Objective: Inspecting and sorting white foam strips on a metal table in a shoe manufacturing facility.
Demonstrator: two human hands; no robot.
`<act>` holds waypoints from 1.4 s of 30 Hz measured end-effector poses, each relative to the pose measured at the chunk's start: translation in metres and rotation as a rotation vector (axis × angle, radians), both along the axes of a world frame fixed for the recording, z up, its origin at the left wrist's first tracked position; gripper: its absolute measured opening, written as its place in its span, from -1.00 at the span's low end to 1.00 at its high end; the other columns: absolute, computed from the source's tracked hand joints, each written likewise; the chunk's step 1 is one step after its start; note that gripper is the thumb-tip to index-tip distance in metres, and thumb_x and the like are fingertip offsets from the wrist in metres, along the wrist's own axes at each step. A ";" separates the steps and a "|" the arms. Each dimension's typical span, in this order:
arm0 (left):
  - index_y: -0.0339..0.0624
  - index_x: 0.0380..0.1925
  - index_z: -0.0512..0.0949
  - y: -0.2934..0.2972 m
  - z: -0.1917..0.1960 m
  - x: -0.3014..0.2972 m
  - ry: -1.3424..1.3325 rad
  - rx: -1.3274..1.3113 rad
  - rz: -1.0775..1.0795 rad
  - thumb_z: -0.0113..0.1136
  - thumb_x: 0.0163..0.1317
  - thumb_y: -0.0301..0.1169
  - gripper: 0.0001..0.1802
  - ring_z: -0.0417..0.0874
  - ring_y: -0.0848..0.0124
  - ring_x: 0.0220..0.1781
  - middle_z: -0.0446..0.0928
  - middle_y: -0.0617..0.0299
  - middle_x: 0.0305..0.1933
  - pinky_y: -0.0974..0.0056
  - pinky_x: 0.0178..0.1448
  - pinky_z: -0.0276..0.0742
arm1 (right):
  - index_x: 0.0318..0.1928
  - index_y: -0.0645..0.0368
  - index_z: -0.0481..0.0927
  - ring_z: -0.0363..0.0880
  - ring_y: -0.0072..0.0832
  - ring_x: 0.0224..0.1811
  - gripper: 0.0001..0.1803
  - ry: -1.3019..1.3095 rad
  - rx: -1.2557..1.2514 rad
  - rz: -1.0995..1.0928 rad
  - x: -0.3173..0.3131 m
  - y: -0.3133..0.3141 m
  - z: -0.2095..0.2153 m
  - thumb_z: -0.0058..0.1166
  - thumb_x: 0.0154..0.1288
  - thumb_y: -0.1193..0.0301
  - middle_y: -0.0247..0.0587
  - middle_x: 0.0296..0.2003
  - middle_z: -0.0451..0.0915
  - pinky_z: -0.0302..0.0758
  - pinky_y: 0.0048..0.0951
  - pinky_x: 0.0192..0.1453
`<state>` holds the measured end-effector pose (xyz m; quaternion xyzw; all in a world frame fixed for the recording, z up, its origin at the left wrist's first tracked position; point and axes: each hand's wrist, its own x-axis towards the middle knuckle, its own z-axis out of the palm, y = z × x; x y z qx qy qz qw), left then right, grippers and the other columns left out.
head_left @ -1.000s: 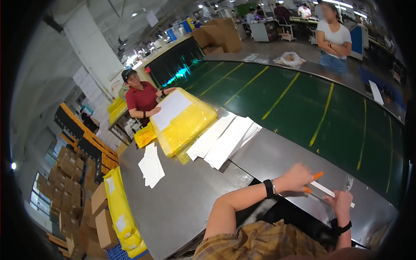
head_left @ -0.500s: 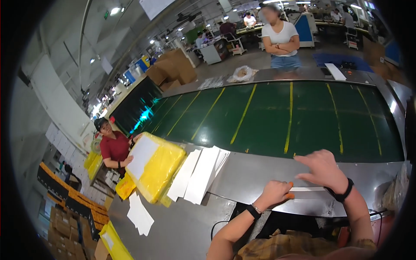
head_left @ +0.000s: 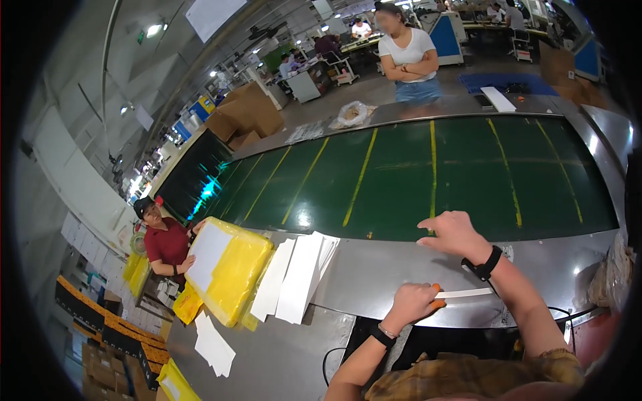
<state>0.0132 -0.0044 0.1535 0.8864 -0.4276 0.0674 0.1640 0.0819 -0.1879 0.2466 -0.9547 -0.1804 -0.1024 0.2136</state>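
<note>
My left hand (head_left: 409, 309) is closed near the front edge of the metal table. Orange coverings show on its thumb and a finger, which pinch one end of a narrow white strip (head_left: 465, 293). The strip's other end points right, toward my right forearm. Above and beyond it my right hand (head_left: 456, 234) is raised over the seam between metal and green belt. Its thumb and forefinger stretch left, apart, with nothing visible between them; the other fingers are partly hidden. A dark band circles each wrist.
White sheets (head_left: 299, 281) lie left of my hands, beside a yellow plastic-wrapped package (head_left: 239, 271) touched by a person in red (head_left: 167, 247). A green conveyor belt (head_left: 401, 180) with yellow lines runs across. Beyond it stands a person in white (head_left: 408, 53). Clear plastic (head_left: 610, 281) hangs at right.
My right hand has moved away from me and leftward, from near the strip to over the belt's edge. My left hand keeps its pinch on the strip. The whole view has shifted slightly.
</note>
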 end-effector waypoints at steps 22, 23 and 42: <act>-0.11 -0.45 0.64 -0.019 0.016 0.010 -0.084 0.204 0.051 0.39 0.01 0.07 -0.55 0.56 0.25 -0.61 0.52 0.23 -0.63 0.19 -0.49 0.40 | -0.22 -0.06 0.73 0.69 -0.21 -0.33 -0.67 -0.016 -0.145 -0.373 0.010 -0.187 -0.001 0.27 0.08 0.05 -0.28 -0.44 0.70 0.58 -0.21 -0.27; -0.05 -0.33 0.69 -0.011 0.008 0.006 -0.071 0.128 0.071 0.37 0.02 0.09 -0.55 0.56 0.26 -0.60 0.54 0.23 -0.62 0.19 -0.48 0.43 | -0.39 0.01 0.67 0.65 -0.12 -0.35 -0.72 -0.023 -0.126 -0.320 0.018 -0.168 -0.009 0.23 0.08 0.08 -0.20 -0.49 0.64 0.54 -0.14 -0.32; -0.13 -0.50 0.50 -0.008 -0.003 0.001 0.073 -0.073 0.051 0.34 0.01 -0.07 -0.63 0.61 0.15 -0.48 0.49 0.18 -0.60 0.06 -0.40 0.46 | -0.23 0.01 0.76 0.69 -0.22 -0.34 -0.63 0.147 0.070 -0.193 0.047 -0.066 -0.108 0.35 -0.08 0.15 -0.25 -0.46 0.70 0.59 -0.24 -0.20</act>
